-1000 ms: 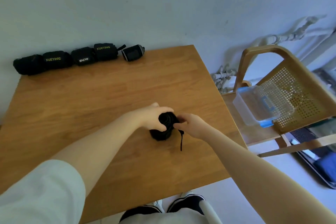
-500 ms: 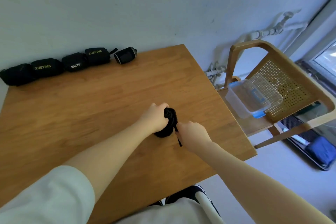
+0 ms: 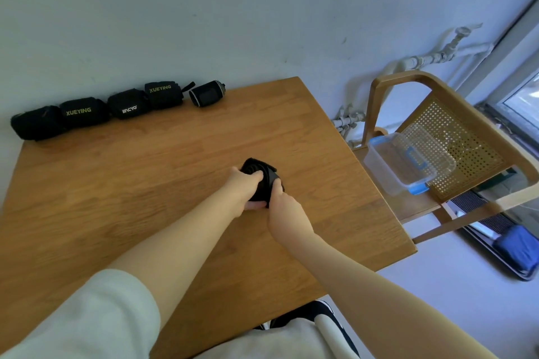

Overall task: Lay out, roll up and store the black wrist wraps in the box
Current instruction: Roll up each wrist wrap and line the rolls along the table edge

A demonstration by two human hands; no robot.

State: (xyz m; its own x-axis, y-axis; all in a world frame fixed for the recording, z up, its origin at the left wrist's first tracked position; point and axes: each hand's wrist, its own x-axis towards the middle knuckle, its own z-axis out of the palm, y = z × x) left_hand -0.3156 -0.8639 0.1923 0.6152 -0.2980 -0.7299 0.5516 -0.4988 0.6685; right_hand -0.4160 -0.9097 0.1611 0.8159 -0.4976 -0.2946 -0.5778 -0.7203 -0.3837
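Step in hand appears to be the roll-up: the left hand [image 3: 243, 188] grips a black wrist wrap [image 3: 260, 181], already wound into a tight coil, near the middle of the table [image 3: 145, 183], while the right hand [image 3: 284, 208] pinches its right edge, probably pressing down the loose tail. The spiral end faces up and far-left, so the roll's axis tilts that way. Next move likely calls for carrying it right to the clear box [image 3: 405, 165] on the chair [image 3: 466, 137].

Wooden table [image 3: 145, 198], five rolled black wrist wraps [image 3: 116, 106] along its far edge by the wall
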